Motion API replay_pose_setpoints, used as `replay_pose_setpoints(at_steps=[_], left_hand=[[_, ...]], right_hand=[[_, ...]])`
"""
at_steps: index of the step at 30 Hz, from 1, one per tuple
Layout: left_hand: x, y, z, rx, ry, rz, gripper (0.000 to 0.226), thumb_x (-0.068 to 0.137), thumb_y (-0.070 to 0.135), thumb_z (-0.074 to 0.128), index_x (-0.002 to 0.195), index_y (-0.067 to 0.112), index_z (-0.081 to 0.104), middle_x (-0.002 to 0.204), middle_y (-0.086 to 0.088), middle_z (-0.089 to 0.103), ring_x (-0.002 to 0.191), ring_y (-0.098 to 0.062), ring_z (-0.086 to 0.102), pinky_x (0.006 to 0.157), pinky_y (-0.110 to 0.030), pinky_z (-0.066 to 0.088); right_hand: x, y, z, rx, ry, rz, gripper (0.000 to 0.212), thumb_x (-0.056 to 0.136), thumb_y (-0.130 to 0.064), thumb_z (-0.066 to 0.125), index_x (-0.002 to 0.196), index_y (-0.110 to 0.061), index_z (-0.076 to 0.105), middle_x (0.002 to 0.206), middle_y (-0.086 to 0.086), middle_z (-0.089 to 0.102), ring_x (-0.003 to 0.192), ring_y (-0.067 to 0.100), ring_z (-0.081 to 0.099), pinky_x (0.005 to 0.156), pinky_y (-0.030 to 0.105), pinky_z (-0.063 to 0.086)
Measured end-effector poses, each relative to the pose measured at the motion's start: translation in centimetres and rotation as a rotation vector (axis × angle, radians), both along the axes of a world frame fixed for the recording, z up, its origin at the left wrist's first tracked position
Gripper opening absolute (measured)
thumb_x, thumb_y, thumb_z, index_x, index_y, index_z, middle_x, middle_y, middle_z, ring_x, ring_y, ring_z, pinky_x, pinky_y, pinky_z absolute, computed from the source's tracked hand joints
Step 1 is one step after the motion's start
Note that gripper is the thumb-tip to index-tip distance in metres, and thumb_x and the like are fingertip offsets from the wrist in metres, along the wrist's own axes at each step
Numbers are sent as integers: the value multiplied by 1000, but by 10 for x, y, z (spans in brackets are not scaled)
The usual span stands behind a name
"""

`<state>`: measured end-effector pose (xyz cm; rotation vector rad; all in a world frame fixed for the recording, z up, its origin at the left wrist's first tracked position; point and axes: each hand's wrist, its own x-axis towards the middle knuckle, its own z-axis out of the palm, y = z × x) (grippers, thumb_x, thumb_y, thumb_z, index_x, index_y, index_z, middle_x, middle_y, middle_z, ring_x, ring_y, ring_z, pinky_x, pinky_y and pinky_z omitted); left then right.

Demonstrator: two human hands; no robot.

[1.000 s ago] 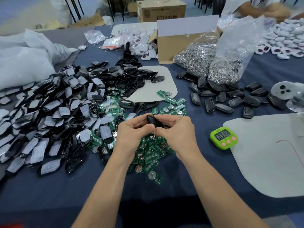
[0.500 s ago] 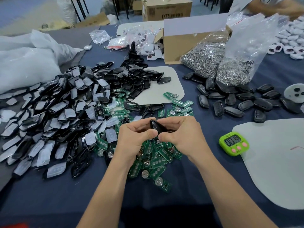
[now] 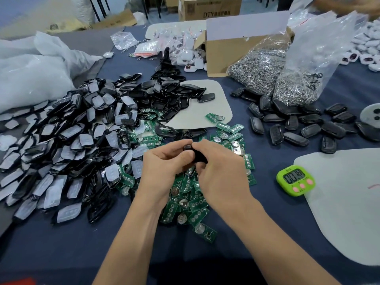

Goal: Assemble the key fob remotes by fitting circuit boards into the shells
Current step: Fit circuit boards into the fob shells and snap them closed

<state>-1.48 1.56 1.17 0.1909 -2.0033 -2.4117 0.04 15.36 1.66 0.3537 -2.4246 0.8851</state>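
Both hands meet above a heap of green circuit boards [image 3: 191, 204]. My left hand [image 3: 164, 169] and my right hand [image 3: 222, 171] together pinch one black key fob [image 3: 196, 154] between thumbs and fingers. Most of the fob is hidden by the fingers, so its inside cannot be seen. A large pile of black shell halves with grey button pads [image 3: 67, 145] spreads over the left of the table. Closed black fobs [image 3: 296, 128] lie grouped at the right.
A green timer [image 3: 295, 180] sits right of my hands, beside a grey mat [image 3: 349, 202]. Two clear bags of metal rings [image 3: 292, 73], a cardboard box [image 3: 230, 48] and white fobs [image 3: 366, 50] stand at the back. White bags [image 3: 30, 75] lie far left.
The hands stay joined on the fob; the fob has turned a little in the fingers. The camera has shifted slightly, so the scene sits lower and to the right.
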Motion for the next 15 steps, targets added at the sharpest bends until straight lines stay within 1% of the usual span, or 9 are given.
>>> replay_pose_setpoints(at_steps=[2, 4, 5, 6, 7, 9, 10, 12, 15], left_hand=[[-2, 1, 3, -46, -12, 59, 40, 87, -8, 75, 82, 30, 86, 86, -5, 81, 75, -18, 72, 72, -32, 62], [-2, -2, 7, -73, -7, 85, 45, 87, -11, 73, 79, 31, 86, 83, -2, 81, 72, -16, 73, 68, -27, 62], [-1, -5, 9, -65, 6, 83, 45, 85, -12, 73, 79, 30, 85, 83, -1, 81, 74, -14, 75, 67, -24, 62], [1, -7, 11, -40, 22, 66, 40, 83, -10, 74, 80, 28, 86, 84, -2, 82, 77, -14, 77, 68, -24, 63], [3, -8, 12, -17, 44, 41, 32, 80, -6, 76, 83, 24, 86, 87, -4, 82, 81, -16, 78, 70, -27, 64], [6, -9, 14, -12, 110, -11, 22, 77, 4, 79, 90, 20, 86, 92, -8, 82, 86, -20, 77, 77, -32, 65], [7, -9, 15, -26, 140, -35, 22, 77, 4, 81, 92, 19, 85, 93, -10, 82, 88, -22, 77, 81, -34, 65], [9, -8, 18, -90, 189, -63, 24, 79, 4, 79, 97, 19, 85, 94, -10, 82, 89, -24, 76, 82, -36, 64], [11, -3, 25, -222, 240, -104, 29, 79, 5, 83, 99, 26, 84, 91, -3, 82, 82, -15, 77, 73, -22, 59]], right_hand=[[2, -3, -3, 15, 22, 26, 44, 68, 9, 82, 107, -11, 76, 97, 3, 77, 89, 24, 73, 77, 34, 61], [0, 3, 3, -179, -176, 87, 44, 74, 0, 82, 110, -25, 78, 100, -11, 77, 93, 4, 70, 87, 15, 53], [-4, 9, 9, -322, -325, 119, 41, 77, -6, 81, 109, -32, 78, 97, -19, 77, 92, -2, 69, 86, 8, 50], [-8, 15, 14, -457, -447, 145, 36, 80, -10, 80, 106, -36, 79, 94, -22, 78, 89, -5, 70, 84, 10, 53], [-12, 21, 17, -562, -530, 165, 31, 82, -13, 79, 101, -38, 81, 90, -19, 79, 85, 0, 73, 84, 21, 59], [-14, 29, 22, -670, -611, 213, 28, 84, -13, 76, 93, -39, 83, 83, -3, 80, 79, 21, 77, 82, 45, 64], [-13, 31, 25, -700, -613, 231, 26, 81, -14, 76, 89, -38, 83, 79, 2, 80, 77, 28, 76, 79, 51, 63], [-10, 34, 29, -703, -575, 206, 25, 74, -19, 77, 87, -39, 83, 75, 1, 79, 73, 28, 76, 77, 52, 63], [-6, 37, 34, -665, -520, 184, 26, 70, -22, 80, 91, -38, 84, 78, -8, 80, 74, 15, 76, 75, 44, 63]])
